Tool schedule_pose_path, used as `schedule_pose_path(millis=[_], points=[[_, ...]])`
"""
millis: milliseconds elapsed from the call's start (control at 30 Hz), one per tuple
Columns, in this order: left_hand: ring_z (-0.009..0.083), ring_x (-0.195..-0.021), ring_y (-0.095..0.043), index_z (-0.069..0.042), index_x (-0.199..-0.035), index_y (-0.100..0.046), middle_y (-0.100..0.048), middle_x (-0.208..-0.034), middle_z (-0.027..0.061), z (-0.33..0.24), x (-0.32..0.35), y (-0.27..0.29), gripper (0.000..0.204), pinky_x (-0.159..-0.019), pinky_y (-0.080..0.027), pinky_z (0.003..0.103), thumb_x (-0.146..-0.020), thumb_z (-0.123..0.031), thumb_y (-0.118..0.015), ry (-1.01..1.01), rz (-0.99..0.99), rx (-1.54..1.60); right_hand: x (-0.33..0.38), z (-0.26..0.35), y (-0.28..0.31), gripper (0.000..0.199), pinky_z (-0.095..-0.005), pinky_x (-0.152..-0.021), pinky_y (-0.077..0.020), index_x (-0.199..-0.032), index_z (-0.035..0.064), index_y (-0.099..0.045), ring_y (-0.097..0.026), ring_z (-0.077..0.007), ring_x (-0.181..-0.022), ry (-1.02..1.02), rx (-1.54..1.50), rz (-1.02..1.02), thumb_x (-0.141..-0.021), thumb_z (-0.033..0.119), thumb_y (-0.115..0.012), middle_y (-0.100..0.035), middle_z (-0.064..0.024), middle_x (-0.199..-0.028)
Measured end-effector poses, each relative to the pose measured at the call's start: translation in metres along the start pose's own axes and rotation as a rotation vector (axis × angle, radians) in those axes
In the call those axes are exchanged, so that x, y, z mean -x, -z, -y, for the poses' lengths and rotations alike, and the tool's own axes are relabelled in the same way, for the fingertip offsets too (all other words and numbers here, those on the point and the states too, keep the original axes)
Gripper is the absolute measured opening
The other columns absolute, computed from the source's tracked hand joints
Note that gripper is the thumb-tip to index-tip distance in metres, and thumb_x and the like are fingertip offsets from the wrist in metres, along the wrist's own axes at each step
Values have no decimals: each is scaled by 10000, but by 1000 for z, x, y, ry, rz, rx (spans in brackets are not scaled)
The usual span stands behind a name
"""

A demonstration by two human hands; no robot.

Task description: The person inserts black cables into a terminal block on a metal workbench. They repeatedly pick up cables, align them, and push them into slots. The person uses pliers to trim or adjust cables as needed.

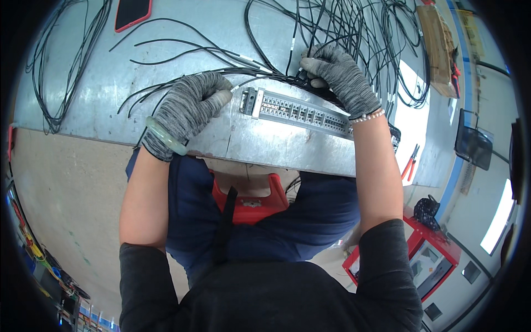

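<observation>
My left hand (191, 105), in a grey knitted glove, pinches a thin black wire (251, 79) near a white sleeve at its end. My right hand (337, 74), gloved the same way, has its fingers closed on a bundle of black wires (282, 76) that fans out to the left. Just below the bundle, a grey terminal block strip (298, 113) lies on the metal table, its rows of openings facing up. The left fingertips are beside the strip's left end, apart from it. My right wrist and forearm cover part of the strip's right end.
Loops of black cable (69, 61) lie at the far left, near a red-edged phone (133, 12). More tangled cables (354, 27) spread behind my right hand. Pliers with red handles (410, 166) and a cardboard box (437, 50) are at the right. A red stool (251, 207) shows beneath me.
</observation>
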State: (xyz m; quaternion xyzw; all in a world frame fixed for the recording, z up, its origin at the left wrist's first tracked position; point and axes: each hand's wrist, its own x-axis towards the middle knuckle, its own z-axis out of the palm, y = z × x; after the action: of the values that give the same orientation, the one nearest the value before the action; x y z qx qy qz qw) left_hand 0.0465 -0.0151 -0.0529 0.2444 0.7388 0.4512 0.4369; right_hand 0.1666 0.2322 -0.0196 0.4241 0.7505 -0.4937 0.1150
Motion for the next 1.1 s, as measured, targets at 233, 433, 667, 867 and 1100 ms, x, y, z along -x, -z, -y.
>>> schedule_pose_path(millis=[233,433,667,867,1100], points=[[113,-727,-565,10,-1099,-637,-653,-885,65,5,-3,-1,274,-701,-499,262,-885,-162,-639,7,4,-12,-5,-12,-1,247,-184,-647,-542,-1039,78,-670,-620,-61,-679,96,-119,5,-866,253,-684,-674,-11,-840],[119,-754,-569,-3,-1117,-635,-654,-900,68,2,0,-1,295,-719,-499,263,-884,-185,-643,17,-13,-28,-4,-14,3,282,-169,-613,-540,-1021,64,-677,-614,-57,-630,51,-154,-39,-887,311,-650,-674,-24,-817],[126,-785,-578,-10,-1103,-643,-659,-916,65,4,-1,1,277,-729,-497,267,-889,-186,-634,22,12,-25,1,-5,1,248,-172,-601,-545,-976,53,-665,-634,-68,-645,9,-148,-58,-877,280,-665,-673,-40,-801],[104,-762,-563,-6,-1094,-643,-654,-890,52,8,-3,3,267,-718,-492,259,-891,-178,-622,-52,36,11,5,-12,-1,240,-200,-629,-561,-1037,29,-642,-656,-97,-714,91,-118,-124,-892,220,-648,-677,-65,-831],[60,-611,-453,-38,-1162,-601,-619,-816,13,-8,-4,17,359,-532,-374,195,-878,-257,-606,-108,164,359,27,-28,-5,200,-276,-684,-554,-1037,64,-650,-644,-132,-733,255,127,-247,-881,190,-648,-679,-74,-837]])
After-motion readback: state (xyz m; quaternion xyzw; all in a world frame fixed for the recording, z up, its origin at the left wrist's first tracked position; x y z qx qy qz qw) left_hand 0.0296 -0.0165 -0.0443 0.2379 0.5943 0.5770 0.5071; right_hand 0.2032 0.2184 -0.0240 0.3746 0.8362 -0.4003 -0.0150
